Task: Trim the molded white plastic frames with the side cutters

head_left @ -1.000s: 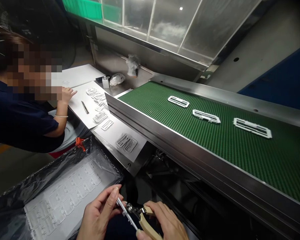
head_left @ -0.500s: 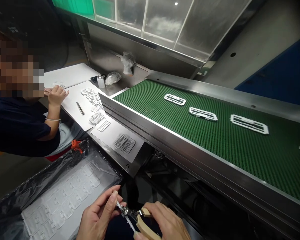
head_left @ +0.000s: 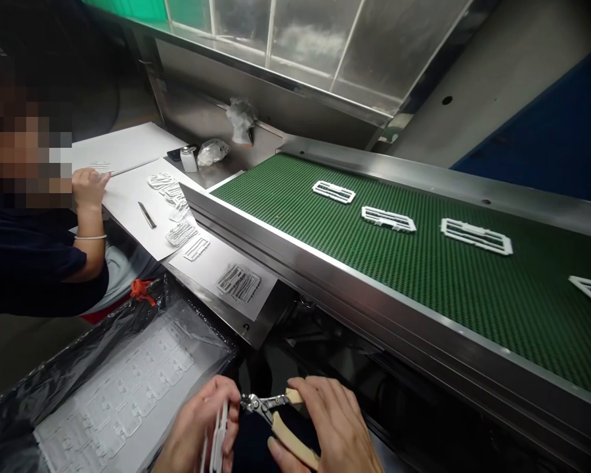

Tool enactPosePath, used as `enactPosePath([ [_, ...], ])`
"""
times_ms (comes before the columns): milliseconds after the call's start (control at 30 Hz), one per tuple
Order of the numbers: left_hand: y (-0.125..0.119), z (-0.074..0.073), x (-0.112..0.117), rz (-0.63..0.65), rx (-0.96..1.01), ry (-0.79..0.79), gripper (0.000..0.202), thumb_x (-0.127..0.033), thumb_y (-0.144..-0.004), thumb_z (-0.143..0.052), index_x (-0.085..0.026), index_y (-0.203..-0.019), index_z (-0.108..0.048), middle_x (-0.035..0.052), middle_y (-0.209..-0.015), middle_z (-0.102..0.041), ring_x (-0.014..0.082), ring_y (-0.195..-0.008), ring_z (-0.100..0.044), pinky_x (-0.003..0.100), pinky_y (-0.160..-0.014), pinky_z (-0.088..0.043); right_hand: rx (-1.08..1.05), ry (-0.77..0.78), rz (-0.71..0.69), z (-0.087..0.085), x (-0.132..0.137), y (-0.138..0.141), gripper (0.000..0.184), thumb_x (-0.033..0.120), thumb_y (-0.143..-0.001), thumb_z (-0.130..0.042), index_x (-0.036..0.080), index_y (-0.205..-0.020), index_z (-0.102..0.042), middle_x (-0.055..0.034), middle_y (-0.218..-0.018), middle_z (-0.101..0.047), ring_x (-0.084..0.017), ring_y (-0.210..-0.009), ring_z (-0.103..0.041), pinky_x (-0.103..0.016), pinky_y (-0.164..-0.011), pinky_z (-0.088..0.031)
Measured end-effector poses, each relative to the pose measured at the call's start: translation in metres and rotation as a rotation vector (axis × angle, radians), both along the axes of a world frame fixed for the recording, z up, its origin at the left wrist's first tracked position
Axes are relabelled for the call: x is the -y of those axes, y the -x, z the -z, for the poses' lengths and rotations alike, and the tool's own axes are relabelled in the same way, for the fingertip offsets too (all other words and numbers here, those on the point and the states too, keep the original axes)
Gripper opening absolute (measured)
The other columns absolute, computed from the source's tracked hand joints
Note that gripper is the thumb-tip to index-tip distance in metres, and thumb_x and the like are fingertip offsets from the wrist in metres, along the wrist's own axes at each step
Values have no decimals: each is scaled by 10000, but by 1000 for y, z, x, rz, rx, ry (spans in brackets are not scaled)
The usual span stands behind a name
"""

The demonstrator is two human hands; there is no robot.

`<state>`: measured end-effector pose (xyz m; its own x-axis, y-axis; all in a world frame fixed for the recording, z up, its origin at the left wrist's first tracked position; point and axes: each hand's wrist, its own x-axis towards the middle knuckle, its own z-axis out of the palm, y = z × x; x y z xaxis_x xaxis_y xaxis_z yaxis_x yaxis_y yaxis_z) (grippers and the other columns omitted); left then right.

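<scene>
- A green conveyor belt (head_left: 423, 276) with a steel frame fills the right and middle of the view, running from upper left to lower right.
- A lined box (head_left: 54, 387) wrapped in black plastic film sits at lower left, filled with flat rows of white moulded parts (head_left: 128, 401).
- A co-worker in a dark sleeve (head_left: 24, 263) sits at far left, one hand (head_left: 88, 187) resting on white sheets of paper (head_left: 128, 190) on the steel table beyond the belt's end.
- Four white plastic frames lie on the belt, well apart from one another; the nearest full one (head_left: 476, 236) is at right, and another is cut off by the right edge.
- Small piles of white trimmed parts (head_left: 238, 283) lie on the paper beside the belt's frame, with a dark pen-like tool (head_left: 146, 215) near the co-worker's hand.
- The right hand (head_left: 325, 433), at the bottom edge, is closed around tan-handled cutting pliers (head_left: 276, 420), whose metal nose points left.
- The left hand (head_left: 197, 433), just beside it, pinches a thin white plastic part (head_left: 220, 437) held on edge; the plier tips sit right at the part's upper end, though I cannot tell whether they touch it.
</scene>
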<state>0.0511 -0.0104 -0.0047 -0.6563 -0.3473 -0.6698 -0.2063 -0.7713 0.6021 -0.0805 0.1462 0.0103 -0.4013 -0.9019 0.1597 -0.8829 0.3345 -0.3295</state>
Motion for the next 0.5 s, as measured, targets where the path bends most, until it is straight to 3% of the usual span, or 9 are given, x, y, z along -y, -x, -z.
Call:
enactPosePath([
  [67, 3, 0, -4, 116, 71, 170, 357, -525, -707, -726, -176, -727, -656, -28, -443, -511, 82, -375, -436, 169, -396, -354, -74, 22, 4, 4, -1, 1, 542, 436, -763, -683, 147, -1187, -510, -103, -981, -646, -262, -889, -624, -385, -778, -484],
  [133, 6, -1, -8, 159, 122, 349, 403, -567, -696, -716, -167, -712, -674, -16, -481, -516, 108, -445, -475, 189, -451, -402, -121, 44, 5, 6, -3, 3, 535, 424, -766, -677, 145, -1196, -524, -107, -994, -645, -268, -896, -620, -406, -805, -463],
  [267, 7, 3, -9, 142, 182, 548, 389, -577, -751, -648, -199, -661, -664, -12, -553, -528, 144, -533, -497, 211, -504, -421, -126, 41, 9, 5, -9, 7, 504, 369, -777, -669, 161, -1217, -537, -96, -1012, -644, -259, -915, -615, -409, -839, -439],
  [433, 13, 16, -4, 26, 237, 402, 471, -634, -714, -648, -183, -582, -623, 8, -593, -560, 157, -543, -503, 208, -446, -403, -70, -35, 54, -1, -21, 15, 506, 320, -769, -683, 164, -1218, -510, -96, -1012, -640, -260, -909, -622, -405, -820, -471],
  [500, 17, 18, -6, 10, 216, 285, 484, -658, -723, -616, -179, -682, -673, 8, -623, -569, 152, -519, -479, 209, -411, -386, 34, -78, 95, -3, -25, 15, 500, 368, -784, -682, 191, -1214, -501, -83, -1015, -643, -257, -909, -627, -396, -812, -491],
])
